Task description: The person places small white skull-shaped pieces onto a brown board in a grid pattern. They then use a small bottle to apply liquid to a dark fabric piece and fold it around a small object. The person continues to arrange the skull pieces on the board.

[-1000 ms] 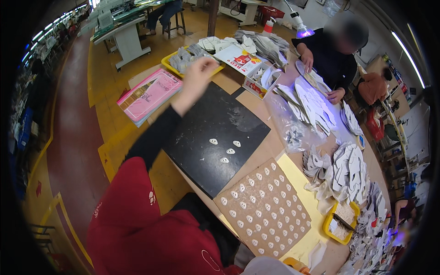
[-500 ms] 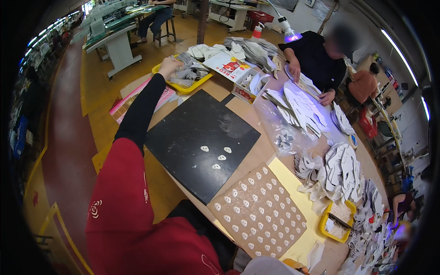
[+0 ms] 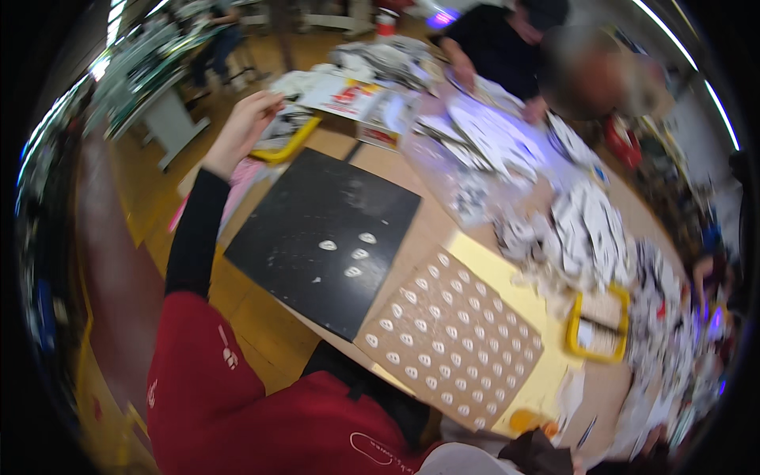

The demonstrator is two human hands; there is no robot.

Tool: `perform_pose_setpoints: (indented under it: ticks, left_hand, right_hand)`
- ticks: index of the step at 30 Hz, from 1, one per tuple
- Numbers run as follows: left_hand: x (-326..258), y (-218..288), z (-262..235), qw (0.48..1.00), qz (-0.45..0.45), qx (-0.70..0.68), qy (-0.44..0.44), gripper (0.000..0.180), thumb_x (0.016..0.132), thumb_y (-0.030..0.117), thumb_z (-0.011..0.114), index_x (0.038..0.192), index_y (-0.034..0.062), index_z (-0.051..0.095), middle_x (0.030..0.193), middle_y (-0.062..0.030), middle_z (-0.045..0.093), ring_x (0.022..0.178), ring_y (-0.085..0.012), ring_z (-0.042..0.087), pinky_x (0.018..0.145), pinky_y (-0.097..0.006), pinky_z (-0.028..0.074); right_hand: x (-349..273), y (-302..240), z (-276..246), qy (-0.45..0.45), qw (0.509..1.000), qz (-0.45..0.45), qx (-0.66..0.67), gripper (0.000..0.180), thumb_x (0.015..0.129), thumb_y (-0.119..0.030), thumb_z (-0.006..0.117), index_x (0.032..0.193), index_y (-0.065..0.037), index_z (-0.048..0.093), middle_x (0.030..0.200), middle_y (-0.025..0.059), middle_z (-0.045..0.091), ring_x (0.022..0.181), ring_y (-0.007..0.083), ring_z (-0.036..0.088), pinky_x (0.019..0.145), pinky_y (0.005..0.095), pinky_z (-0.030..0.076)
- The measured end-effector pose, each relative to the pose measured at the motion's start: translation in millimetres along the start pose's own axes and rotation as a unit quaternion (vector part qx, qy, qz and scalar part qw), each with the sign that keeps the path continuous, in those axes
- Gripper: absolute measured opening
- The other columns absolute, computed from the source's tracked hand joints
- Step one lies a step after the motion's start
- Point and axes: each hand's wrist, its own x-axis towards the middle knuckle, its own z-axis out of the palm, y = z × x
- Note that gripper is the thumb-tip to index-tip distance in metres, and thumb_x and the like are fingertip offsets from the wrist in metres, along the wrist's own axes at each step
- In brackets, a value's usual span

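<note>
My left hand (image 3: 247,127) is raised at the near left side of a yellow tray (image 3: 294,146), which holds grey and white fabric-like pieces (image 3: 286,123). Its fingers are bent together, and blur hides what, if anything, is between the tips. Below that arm lies a black square mat (image 3: 328,210) with several small white rounded triangular pieces (image 3: 359,254) on it. Beside the mat, a brown board (image 3: 431,348) carries rows of similar white pieces. My right hand does not show; a patch of dark cloth (image 3: 538,455) sits at the lower edge.
Across the table a person in black (image 3: 495,51) handles white cut pieces (image 3: 495,131). Stacks of grey-white pieces (image 3: 594,229) and a second yellow tray (image 3: 575,324) lie to the right. An orange round thing (image 3: 524,419) stands near the board. A white box (image 3: 384,119) is at the back.
My left hand has drawn back from the tray's pieces toward the near left. The view has shifted and blurred, so the table sits further left and the lower right shows more.
</note>
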Motion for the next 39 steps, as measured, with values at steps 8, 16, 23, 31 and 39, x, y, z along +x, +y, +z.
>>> perform_pose_setpoints:
  ticks: [8,16,23,31,39]
  left_hand:
    - [-173.7,-20.6,177.0,0.952,-0.201,-0.142,-0.184,0.016,0.099,0.017,0.054,0.088,0.009,0.046,0.05,0.0036,0.041,0.034,-0.0024,0.036,0.031,-0.017,0.022]
    - [-271.9,-51.1,346.1,0.879,-0.283,0.015,-0.383,0.014,0.086,0.012,0.067,0.076,0.0022,0.063,0.075,-0.0027,0.061,0.07,-0.0092,0.054,0.062,-0.023,0.043]
    - [-302.1,-58.3,394.6,0.863,0.078,0.003,-0.499,0.013,0.081,0.012,0.077,0.084,0.0031,0.068,0.099,-0.0097,0.056,0.083,-0.0168,0.055,0.075,-0.029,0.045]
    - [-330.4,-65.1,400.8,0.842,-0.174,-0.112,-0.498,0.04,0.075,0.011,0.083,0.108,0.001,0.064,0.119,-0.0112,0.053,0.105,-0.0204,0.058,0.085,-0.032,0.049]
    - [-325.2,-89.5,419.2,0.817,-0.209,-0.118,-0.524,0.021,0.089,-0.002,0.062,0.11,-0.0013,0.061,0.114,-0.01,0.062,0.104,-0.0156,0.061,0.086,-0.028,0.051]
  right_hand:
    - [-36.3,-37.2,-17.1,0.11,0.987,-0.045,0.106,0.01,0.068,0.002,0.07,0.073,-0.002,0.063,0.071,0.0192,0.067,0.058,0.0235,0.064,0.053,0.03,0.052]
    - [-53.3,-54.0,-41.2,0.252,0.955,0.104,0.113,0.018,0.092,0.005,0.051,0.107,0.006,0.061,0.09,0.0131,0.064,0.046,0.0053,0.044,0.04,0.0176,0.03]
    - [-65.6,-40.6,-50.4,0.254,0.946,0.118,0.164,0.015,0.088,0.007,0.054,0.099,0.006,0.064,0.085,0.009,0.059,0.047,0.0047,0.041,0.04,0.0166,0.026]
    - [-64.1,-29.1,-41.7,0.146,0.977,0.138,-0.067,0.018,0.074,0.003,0.076,0.087,0.002,0.064,0.087,0.0054,0.057,0.07,0.0085,0.05,0.058,0.0207,0.037]
    - [-61.2,-30.0,-37.3,0.195,0.958,0.193,-0.088,0.015,0.079,0.003,0.074,0.089,0.002,0.063,0.09,0.0055,0.058,0.077,0.0079,0.053,0.065,0.0202,0.041]
